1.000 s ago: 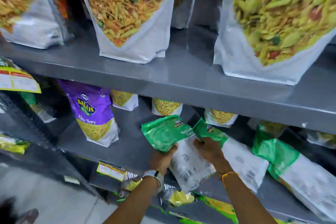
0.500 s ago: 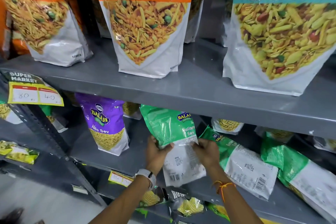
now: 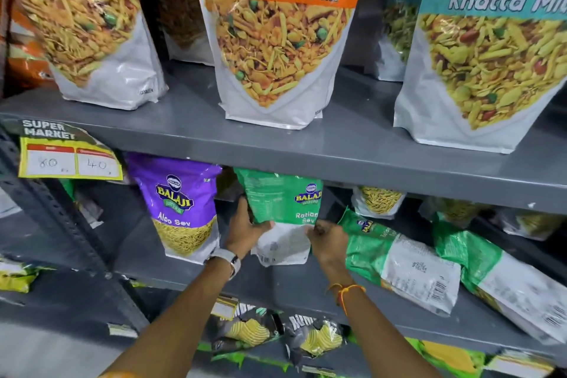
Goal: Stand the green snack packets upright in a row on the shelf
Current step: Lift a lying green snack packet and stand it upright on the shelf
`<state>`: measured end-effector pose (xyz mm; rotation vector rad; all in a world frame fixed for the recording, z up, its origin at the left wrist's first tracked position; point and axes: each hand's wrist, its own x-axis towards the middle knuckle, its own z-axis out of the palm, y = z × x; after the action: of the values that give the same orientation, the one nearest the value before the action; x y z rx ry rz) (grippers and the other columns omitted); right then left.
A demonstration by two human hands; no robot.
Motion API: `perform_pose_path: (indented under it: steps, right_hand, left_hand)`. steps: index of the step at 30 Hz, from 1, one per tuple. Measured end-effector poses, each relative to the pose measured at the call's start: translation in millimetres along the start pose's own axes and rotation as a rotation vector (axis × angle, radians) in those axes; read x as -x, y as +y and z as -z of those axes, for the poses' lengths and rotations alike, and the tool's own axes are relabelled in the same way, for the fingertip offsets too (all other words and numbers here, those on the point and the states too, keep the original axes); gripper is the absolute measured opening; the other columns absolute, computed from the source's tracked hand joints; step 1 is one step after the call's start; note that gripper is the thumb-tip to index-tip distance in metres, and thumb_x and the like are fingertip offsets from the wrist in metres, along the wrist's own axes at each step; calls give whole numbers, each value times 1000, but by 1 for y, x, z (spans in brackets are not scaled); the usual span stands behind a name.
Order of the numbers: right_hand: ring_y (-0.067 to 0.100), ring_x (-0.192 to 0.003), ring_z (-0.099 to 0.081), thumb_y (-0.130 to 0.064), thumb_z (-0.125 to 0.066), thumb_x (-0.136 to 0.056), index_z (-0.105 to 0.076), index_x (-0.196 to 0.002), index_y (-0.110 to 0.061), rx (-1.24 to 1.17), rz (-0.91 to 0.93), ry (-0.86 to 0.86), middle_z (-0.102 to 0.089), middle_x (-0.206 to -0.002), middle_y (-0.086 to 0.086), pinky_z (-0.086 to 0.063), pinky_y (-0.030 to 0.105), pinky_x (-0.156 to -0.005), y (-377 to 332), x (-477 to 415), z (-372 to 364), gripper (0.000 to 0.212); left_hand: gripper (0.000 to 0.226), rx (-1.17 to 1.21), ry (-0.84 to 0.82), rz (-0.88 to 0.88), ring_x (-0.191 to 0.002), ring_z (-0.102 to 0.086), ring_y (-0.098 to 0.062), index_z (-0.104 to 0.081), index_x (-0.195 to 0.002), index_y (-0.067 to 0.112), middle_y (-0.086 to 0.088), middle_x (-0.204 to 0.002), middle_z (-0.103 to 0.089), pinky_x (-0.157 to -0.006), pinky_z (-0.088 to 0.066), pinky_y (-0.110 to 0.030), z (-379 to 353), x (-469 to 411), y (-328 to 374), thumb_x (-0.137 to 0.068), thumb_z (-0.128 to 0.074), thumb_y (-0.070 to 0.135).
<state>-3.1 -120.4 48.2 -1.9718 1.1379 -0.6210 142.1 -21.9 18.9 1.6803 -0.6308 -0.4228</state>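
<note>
A: Nearest first — hands?
B: Left hand (image 3: 245, 232) with a watch at the wrist, fingers clasped on the left edge of the upright green packet (image 3: 282, 212). Right hand (image 3: 326, 241), orange thread on the wrist, pinches its right edge where green meets white.
A: Where's that packet?
B: On the middle shelf (image 3: 196, 264), standing, base at the shelf surface, top under the shelf above. Just right of the purple Aloo Sev bag (image 3: 181, 205).
A: Other green ones?
B: Two lying flat to the right: second green packet (image 3: 399, 258) beside the right hand, third green packet (image 3: 497, 279) further right.
A: Behind?
B: Small sev packs at the back, blurry. Upper shelf (image 3: 306, 144) carries orange Tikha Mitha Mix bags (image 3: 276, 40) and a teal Khatta bag (image 3: 491, 55).
</note>
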Motion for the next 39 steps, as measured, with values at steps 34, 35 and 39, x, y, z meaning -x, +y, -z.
perform_pose_path:
  steps: [34, 35, 39]
  right_hand:
    - [21, -107, -53, 13, -74, -66, -44, -115, -15, -515, -105, -144, -54, -114, 3, -50, 5, -69, 40, 24, -30, 64]
    - [26, -111, -54, 15, -74, -65, -43, -117, -11, -512, -99, -171, -56, -119, 9, -53, 14, -79, 43, 21, -28, 65]
    - [31, -113, -55, 11, -75, -66, -42, -125, 5, -421, -106, -285, -59, -121, 19, -46, 33, -89, 45, 4, -17, 67]
  left_hand:
    - [78, 87, -613, 139, -130, -31, -14, -15, -140, 10, -3, -144, -25, -97, -40, -13, 23, -7, -17, -79, -52, -21]
    - [79, 69, -652, 114, -128, -30, -12, -15, -139, 11, 0, -143, -23, -91, -41, -6, 24, -8, -18, -77, -52, -22]
    - [71, 93, -673, 51, -125, -35, -17, -21, -138, 0, -4, -139, -31, -90, -43, -7, 21, -12, -19, -78, -52, -21]
